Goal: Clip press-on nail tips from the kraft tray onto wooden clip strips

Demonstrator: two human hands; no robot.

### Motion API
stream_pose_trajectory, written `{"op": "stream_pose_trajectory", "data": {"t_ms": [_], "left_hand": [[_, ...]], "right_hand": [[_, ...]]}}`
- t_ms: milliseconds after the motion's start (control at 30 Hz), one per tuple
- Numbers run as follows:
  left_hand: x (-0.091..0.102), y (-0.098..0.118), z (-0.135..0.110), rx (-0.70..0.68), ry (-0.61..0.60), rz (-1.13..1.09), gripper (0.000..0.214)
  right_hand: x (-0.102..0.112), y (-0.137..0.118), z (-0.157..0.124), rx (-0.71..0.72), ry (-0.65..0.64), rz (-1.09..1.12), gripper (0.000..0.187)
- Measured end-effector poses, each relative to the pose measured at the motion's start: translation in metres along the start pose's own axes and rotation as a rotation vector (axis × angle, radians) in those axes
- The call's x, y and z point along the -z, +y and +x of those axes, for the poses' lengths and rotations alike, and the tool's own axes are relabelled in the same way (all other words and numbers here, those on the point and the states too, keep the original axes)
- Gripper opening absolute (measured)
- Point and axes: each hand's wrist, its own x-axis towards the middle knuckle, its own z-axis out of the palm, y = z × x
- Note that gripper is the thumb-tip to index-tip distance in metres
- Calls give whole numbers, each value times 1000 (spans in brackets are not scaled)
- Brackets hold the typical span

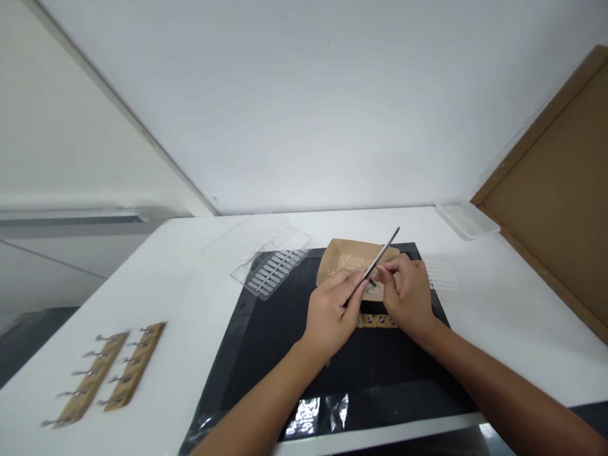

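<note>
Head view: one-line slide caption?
Left hand grips a thin stick beside the right hand, above a black mat.

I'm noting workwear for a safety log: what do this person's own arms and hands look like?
The left hand and right hand are bare, with no gloves. The left forearm and right forearm show no sleeves, watch, bracelet or markings. Any sleeves higher up aren't visible.

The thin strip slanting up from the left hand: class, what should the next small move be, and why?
Probably ease the right hand lightly along the thin strip: the left hand grips the strip at a slant, and the right thumb and finger bunch close beside it, above the cardboard tray. Whatever they may pinch is too small to identify.
</note>
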Motion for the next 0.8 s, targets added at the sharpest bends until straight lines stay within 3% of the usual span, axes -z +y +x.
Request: {"op": "stream_pose_trajectory", "data": {"t_ms": [100,233,367,500,600,733,800], "left_hand": [[0,-1,0,16,-11,-5,27],[0,0,-2,23,0,18,25],[1,0,-3,30,-2,51,25],[1,1,-3,45,8,47,23],[1,2,-2,48,16,63,23],[1,3,-1,59,24,73,22],[2,4,0,65,29,81,23]], "right_hand": [[0,0,4,52,-25,-10,14],[4,3,12,18,58,-54,16],[7,2,15,38,-61,-36,17],[9,-1,18,9,-10,-37,19],[9,0,20,49,-77,-30,19],[8,2,20,42,-34,-57,20],[7,2,19,77,-101,-38,20]]}}
